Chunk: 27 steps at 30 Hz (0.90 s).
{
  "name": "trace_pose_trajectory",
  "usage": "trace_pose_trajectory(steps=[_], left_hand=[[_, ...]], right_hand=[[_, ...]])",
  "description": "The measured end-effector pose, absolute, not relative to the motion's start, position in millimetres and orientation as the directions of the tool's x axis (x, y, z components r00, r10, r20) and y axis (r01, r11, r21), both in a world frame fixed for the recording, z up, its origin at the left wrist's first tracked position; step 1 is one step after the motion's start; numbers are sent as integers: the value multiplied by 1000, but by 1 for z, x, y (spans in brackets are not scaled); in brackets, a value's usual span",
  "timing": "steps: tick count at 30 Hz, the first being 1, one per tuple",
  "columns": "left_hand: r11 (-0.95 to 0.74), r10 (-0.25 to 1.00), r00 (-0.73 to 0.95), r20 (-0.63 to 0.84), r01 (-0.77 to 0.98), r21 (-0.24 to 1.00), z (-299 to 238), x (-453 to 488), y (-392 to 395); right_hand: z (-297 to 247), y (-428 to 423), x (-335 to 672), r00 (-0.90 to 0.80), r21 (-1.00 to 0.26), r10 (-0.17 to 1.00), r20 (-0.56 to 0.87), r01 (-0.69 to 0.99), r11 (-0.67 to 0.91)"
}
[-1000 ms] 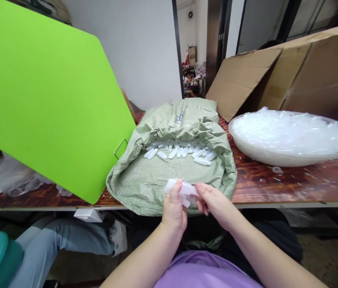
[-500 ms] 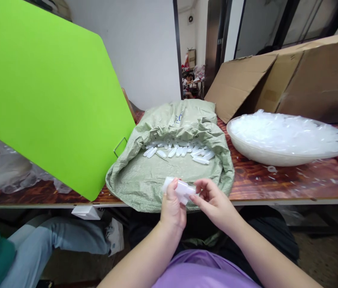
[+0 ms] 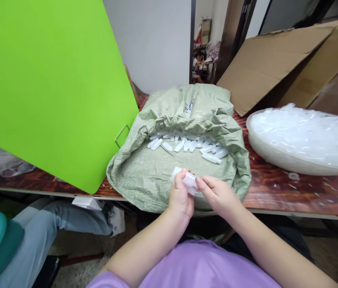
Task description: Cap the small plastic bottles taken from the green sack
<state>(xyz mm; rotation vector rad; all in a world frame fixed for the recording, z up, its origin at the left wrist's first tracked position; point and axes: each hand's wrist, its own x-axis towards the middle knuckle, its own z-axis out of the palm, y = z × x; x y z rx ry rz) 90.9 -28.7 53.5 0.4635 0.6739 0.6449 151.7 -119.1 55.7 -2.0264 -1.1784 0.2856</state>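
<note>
My left hand [image 3: 180, 197] is closed around a small bunch of white translucent plastic tubes [image 3: 188, 180], held over the near edge of a green woven sack [image 3: 145, 176]. My right hand [image 3: 215, 193] pinches the end of one of those tubes with thumb and fingertips. Both hands meet just in front of the table's edge. More of the same white tubes [image 3: 187, 144] lie in a row inside the sack's rolled-open mouth.
A wide white basin [image 3: 265, 150] heaped with clear plastic pieces stands at the right on the dark wooden table [image 3: 301, 192]. Flattened cardboard [image 3: 271, 60] leans behind it. A bright green board [image 3: 43, 80] fills the left. Another person's jeans-clad leg [image 3: 52, 232] is below left.
The view has shifted left and down, so the basin sits further right. My hands have stayed together on the tubes, moving slightly up towards the sack.
</note>
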Motion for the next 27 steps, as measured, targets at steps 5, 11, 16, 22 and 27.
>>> trace_pose_trajectory(steps=[5, 11, 16, 22, 27], left_hand=[[719, 676, 607, -419, -417, 556, 49, 100, -13], [750, 648, 607, -460, -402, 525, 43, 104, 2], [734, 671, 563, -483, -413, 539, 36, 102, 17], [751, 658, 531, -534, -414, 514, 40, 91, 44], [765, 644, 491, -586, -404, 502, 45, 84, 53]], right_hand=[[47, -106, 169, 432, -488, 811, 395, 847, -213], [42, -83, 181, 277, -395, 877, 393, 912, -111], [44, -64, 178, 406, -696, 905, 128, 687, -209], [60, -28, 207, 364, -651, 931, 26, 713, -260], [59, 48, 264, 499, -371, 867, 6, 806, -461]])
